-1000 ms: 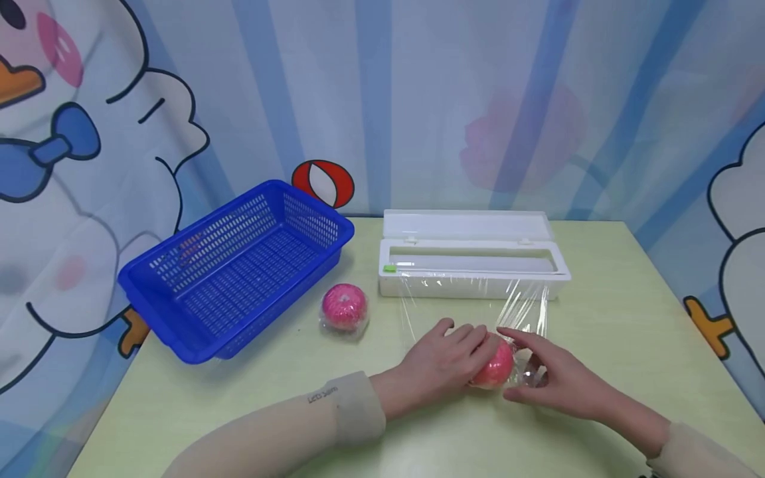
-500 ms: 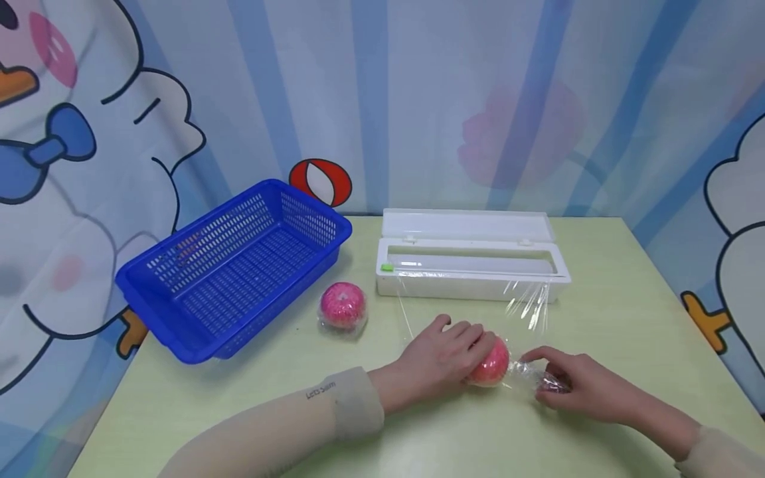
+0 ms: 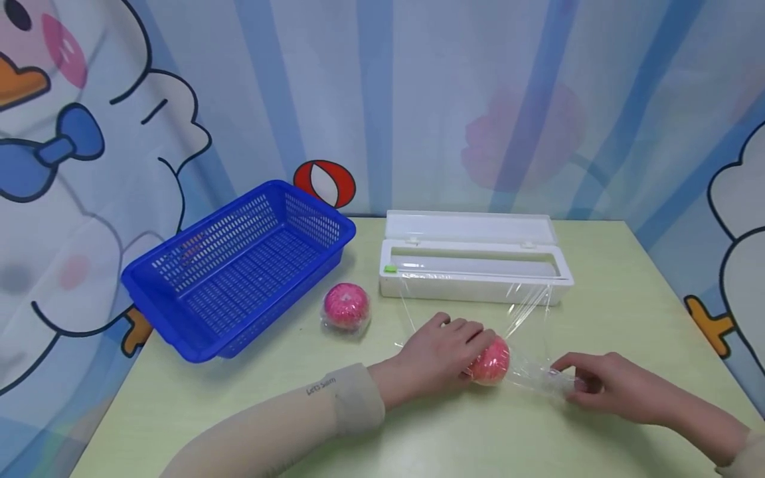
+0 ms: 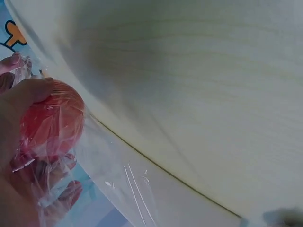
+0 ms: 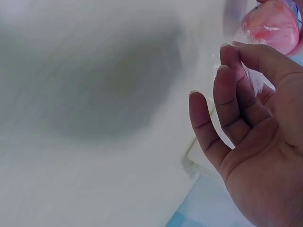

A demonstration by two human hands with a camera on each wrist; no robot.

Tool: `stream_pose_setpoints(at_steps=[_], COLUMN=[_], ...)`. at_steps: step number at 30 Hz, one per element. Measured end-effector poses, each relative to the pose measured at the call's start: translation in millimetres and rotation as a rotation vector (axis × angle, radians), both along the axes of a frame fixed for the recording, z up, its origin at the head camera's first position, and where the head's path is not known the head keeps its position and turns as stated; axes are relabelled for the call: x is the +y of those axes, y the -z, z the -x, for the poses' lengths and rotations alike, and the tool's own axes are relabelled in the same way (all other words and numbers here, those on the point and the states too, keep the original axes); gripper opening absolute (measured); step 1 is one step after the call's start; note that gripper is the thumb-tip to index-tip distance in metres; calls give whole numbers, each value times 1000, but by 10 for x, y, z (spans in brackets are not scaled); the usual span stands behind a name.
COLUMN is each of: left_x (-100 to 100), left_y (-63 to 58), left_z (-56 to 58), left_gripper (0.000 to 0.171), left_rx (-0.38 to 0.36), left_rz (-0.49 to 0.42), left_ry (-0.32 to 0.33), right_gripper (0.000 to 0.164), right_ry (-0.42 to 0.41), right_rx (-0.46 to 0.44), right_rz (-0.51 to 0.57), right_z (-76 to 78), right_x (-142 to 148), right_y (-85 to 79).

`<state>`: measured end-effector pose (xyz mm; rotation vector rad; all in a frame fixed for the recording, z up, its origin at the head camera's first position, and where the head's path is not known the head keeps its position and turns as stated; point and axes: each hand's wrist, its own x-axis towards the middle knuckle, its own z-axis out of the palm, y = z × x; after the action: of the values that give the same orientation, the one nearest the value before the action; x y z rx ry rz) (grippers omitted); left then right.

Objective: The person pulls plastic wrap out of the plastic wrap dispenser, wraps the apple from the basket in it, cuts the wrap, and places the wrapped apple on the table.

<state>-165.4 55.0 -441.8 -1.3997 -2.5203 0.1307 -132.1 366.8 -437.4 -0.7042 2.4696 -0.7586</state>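
Observation:
In the head view my left hand (image 3: 445, 352) grips a red apple (image 3: 491, 362) low over the table, its fingers curled over the left side. Clear cling film covers the apple, as the left wrist view shows on the apple (image 4: 52, 123) under my thumb. To the right, my right hand (image 3: 615, 388) pinches a gathered end of the cling film (image 3: 532, 375), stretched out from the fruit. Thumb and fingertips meet on that film in the right wrist view. More film runs back to a white cling film dispenser (image 3: 478, 289), whose lid stands up behind.
A second apple (image 3: 346, 305), wrapped in film, sits left of the dispenser. At the back left stands a blue plastic basket (image 3: 281, 292) with slotted walls. A green slider (image 3: 390, 269) is at the dispenser's left end. A cartoon-print curtain (image 3: 424, 99) hangs behind the table.
My right hand has moved right, away from the apple, drawing the gathered film out with it. The left hand keeps its hold on the apple, nearly in place.

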Motion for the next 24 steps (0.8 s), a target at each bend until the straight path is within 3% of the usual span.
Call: stream_pose_setpoints(at_steps=[4,7,10,14,17,20,24], left_x=[-16,-25,-31,-18,-7,-11,-30], left_y=[-40,-40,-59,-93,-109,-108,-99], left_z=[42,86,136,196,236,274,319], left_gripper=[75,76,78,79,74,69,67], left_rx=[-134,-233,-340,-418,-457,-509,-579], left_rz=[-29,-72,-120,-148,-176,-216,-259], left_ry=[-34,-66,-115,-160,-173,-178,-174], right_gripper=[37,41,48,60,62,58,57], right_ry=[17,27,41,32,-2,-39,-56], right_rx=[5,82,289,614,751,801,778], right_rz=[-64,-116,-148,-141,-114,-81,-72], right_z=[57,99,121,94,86,105,144], right_x=[78,118,57,-163,-368,-552,-714], right_y=[-57,-108,-224,-448,-601,-671,-629])
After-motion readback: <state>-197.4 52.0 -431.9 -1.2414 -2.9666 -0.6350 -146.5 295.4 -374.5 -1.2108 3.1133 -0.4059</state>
